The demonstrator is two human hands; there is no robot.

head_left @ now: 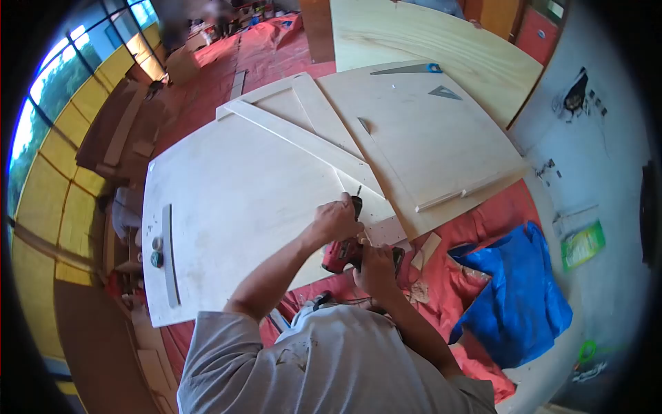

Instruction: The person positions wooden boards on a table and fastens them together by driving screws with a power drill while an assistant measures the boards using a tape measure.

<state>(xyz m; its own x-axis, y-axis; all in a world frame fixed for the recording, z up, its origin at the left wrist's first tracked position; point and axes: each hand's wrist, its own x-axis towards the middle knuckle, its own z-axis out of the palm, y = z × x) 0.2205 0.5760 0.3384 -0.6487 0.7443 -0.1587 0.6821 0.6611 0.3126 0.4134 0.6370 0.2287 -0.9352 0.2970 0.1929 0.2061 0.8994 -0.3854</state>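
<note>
Both hands close around a red power drill (343,254): the left hand (336,219) wraps over its upper end near the chuck, and the right hand (376,269) clamps its body and handle from the near side. A thin dark bit rises from the drill's tip, though the view is too small to tell just where it meets the wood. The drill sits at the near edge of a narrow wooden strip (383,231), which runs into a long diagonal batten (303,141) lying across a large pale plywood sheet (227,207).

Beyond the drill, a second plywood panel (427,138) overlaps the batten's far side, with a grey triangular square (445,92) and a blue-handled saw (410,69) resting on it. To the drill's left, at the big sheet's far edge, lie a long grey ruler (168,255) and a small round tape (157,259). To the drill's right, a crumpled blue tarp (514,297) lies on the red floor covering (483,214). Nearest the camera, the person's grey shirt (310,366) fills the lower view.
</note>
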